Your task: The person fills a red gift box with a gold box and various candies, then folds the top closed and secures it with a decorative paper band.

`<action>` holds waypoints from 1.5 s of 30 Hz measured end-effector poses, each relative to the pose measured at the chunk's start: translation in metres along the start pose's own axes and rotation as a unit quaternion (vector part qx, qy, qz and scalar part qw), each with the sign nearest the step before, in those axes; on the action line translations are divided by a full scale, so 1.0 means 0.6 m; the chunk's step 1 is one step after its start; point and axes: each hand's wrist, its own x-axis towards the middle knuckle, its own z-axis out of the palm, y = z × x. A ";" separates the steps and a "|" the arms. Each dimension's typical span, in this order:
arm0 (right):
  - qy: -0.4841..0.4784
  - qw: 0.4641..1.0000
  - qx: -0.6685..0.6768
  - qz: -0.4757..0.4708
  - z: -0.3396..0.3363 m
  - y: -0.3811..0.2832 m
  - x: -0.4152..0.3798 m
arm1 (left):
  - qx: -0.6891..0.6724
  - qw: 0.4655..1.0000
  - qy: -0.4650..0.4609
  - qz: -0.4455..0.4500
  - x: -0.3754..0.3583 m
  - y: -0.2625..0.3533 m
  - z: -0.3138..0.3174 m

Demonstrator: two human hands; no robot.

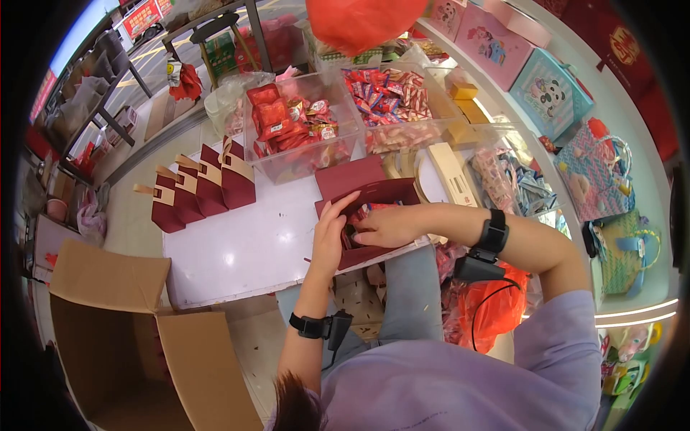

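— Maroon cardboard gift box point(374, 194), open, centre of the frame on the white table point(244, 248)?
— Yes. Left hand point(328, 233) grips its near wall; right hand point(388, 226) reaches inside, fingers curled among wrapped candies point(366, 210).
— Around it?
— Folded maroon boxes point(205, 183) left; clear candy bins point(302, 126) above.

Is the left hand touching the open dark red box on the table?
Touching. The head view shows the left hand with fingers laid on the rim of the dark red box.
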 end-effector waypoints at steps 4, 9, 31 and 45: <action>0.149 0.979 0.138 -0.005 -0.088 -0.034 -0.141 | 0.023 0.999 0.012 0.026 -0.028 0.029 -0.036; 0.175 0.966 0.189 0.026 -0.047 0.090 -0.222 | 0.001 1.000 -0.028 -0.009 -0.060 0.005 -0.078; 0.426 0.568 0.699 -0.092 0.099 0.137 0.020 | -0.196 0.961 0.175 -0.083 0.054 -0.067 0.004; 0.605 0.675 0.421 -0.029 0.136 0.144 0.060 | -0.006 0.977 0.214 -0.006 0.044 -0.089 0.026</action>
